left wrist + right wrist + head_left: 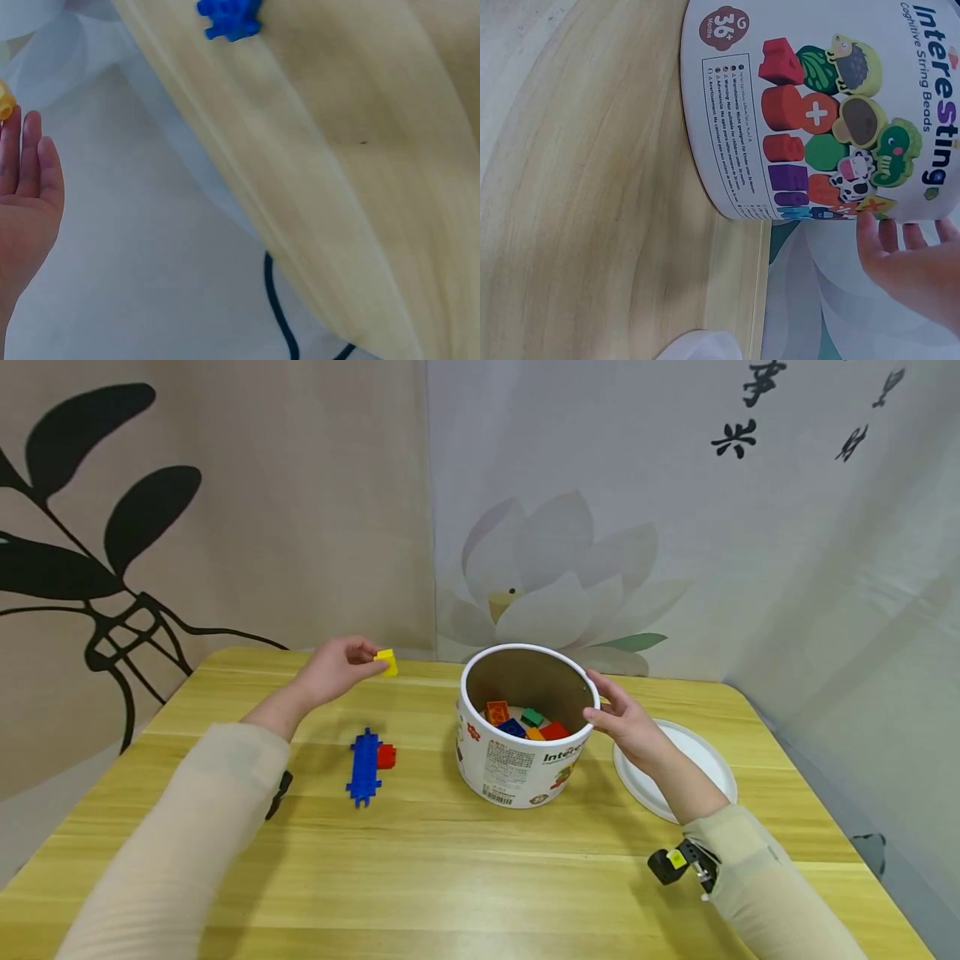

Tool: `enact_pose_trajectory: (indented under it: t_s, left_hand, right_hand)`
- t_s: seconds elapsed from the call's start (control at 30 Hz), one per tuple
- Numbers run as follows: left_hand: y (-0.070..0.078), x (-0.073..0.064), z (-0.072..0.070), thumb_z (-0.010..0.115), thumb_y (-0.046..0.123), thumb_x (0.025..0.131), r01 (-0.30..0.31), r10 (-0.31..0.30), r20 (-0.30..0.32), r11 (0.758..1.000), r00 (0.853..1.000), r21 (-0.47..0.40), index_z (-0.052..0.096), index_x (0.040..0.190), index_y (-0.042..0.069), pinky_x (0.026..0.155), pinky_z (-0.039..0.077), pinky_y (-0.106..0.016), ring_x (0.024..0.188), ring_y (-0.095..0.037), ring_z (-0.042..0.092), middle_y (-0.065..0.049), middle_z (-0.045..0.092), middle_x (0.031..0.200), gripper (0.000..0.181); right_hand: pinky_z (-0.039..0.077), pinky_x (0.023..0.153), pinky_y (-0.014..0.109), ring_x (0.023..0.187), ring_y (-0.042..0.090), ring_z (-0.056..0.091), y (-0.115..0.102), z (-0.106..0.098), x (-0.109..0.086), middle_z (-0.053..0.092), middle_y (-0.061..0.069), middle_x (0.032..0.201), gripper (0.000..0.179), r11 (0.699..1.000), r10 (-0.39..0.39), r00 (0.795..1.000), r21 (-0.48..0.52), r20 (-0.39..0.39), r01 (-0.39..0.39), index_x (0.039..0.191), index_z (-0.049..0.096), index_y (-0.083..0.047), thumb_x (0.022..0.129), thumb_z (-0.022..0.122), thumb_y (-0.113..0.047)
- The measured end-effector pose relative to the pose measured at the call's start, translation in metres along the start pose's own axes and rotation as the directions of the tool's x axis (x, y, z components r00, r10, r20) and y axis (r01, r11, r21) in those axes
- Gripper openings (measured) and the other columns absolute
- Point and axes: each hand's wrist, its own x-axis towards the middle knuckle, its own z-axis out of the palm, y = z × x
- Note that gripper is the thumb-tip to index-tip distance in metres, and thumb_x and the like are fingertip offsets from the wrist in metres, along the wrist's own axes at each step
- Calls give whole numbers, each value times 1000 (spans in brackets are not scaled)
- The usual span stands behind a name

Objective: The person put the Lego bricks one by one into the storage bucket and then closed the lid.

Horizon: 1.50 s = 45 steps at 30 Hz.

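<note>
My left hand (337, 668) pinches a small yellow toy block (387, 662) above the table's back left; in the left wrist view the block (6, 101) shows only in part at the edge. My right hand (626, 727) holds the right side of a round white bucket (517, 768) near its rim, thumb in front and fingers further back. Inside the bucket lie several blocks, among them an orange one (497, 712), a blue one (512, 727), a green one (532, 717) and a red one (555, 731). A long blue toy piece (365, 767) lies beneath my left hand, a red block (386, 756) against its right side.
A round white lid (701, 760) lies on the wooden table (450, 877), right of the bucket and partly behind my right forearm. Printed curtains (322, 510) hang behind the table's back edge. A small black device (678, 862) is strapped at my right sleeve.
</note>
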Motion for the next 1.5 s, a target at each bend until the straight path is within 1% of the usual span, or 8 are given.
enact_pose_trajectory:
  t_s: [0.13,0.33,0.57,0.77,0.9,1.1,1.37,1.5]
  left_hand:
    - [10,2,-4,58,31,92,-5,5,14,1000,1000,-8,56,116,3,87,47,-38,101,-29,56,-16,60,111,37]
    - [31,4,-5,59,33,91,-33,32,35,999,999,1,56,118,5,89,46,-40,103,-28,55,-15,60,112,39]
    - [54,9,2,61,29,91,-97,99,70,995,993,-33,59,113,5,87,47,-37,98,-25,56,-12,62,108,33]
    - [73,13,11,62,26,90,-128,132,110,991,985,-43,61,110,7,85,48,-35,96,-23,57,-10,63,105,28]
    - [85,16,17,63,24,90,-147,152,130,988,980,-54,61,108,7,85,49,-35,96,-23,57,-9,63,104,25]
    - [101,20,32,64,21,89,-203,211,162,977,964,-68,62,107,5,85,50,-34,94,-23,59,-10,65,103,24]
    - [115,26,55,65,22,88,-227,234,202,972,951,-61,62,108,6,86,51,-32,95,-22,60,-9,66,104,26]
    - [118,27,68,66,22,88,-240,247,230,969,942,-56,61,109,6,86,52,-30,97,-21,61,-9,66,105,27]
  right_hand:
    - [43,90,19,101,-2,53,0,1,0,16,21,152,71,1000,6,1000,-2,2,-6,150,13,-5,93,56,-13]
    - [42,92,20,106,5,53,1,2,1,18,18,151,69,1000,19,1000,-13,-1,-19,150,15,-7,94,55,-12]
    - [43,88,16,109,7,52,0,3,0,18,19,151,69,1000,25,1000,-9,-3,-25,150,14,-6,94,54,-11]
    - [43,87,16,108,7,53,0,4,-1,18,18,151,68,1000,31,1000,-4,-3,-31,150,14,-7,94,54,-11]
    - [43,88,16,107,5,53,0,5,0,17,19,151,70,1000,24,1000,1,-4,-24,150,14,-6,94,55,-13]
    - [45,88,19,102,1,54,1,5,1,18,22,149,71,1000,-2,1000,24,-10,2,149,14,-3,93,57,-11]
    - [44,90,20,105,4,53,2,3,2,18,22,150,70,1000,0,1000,15,-7,0,149,13,-4,93,55,-10]
    - [45,88,19,105,5,53,3,2,3,18,22,149,69,1000,-1,1000,17,-12,1,149,14,-4,93,53,-8]
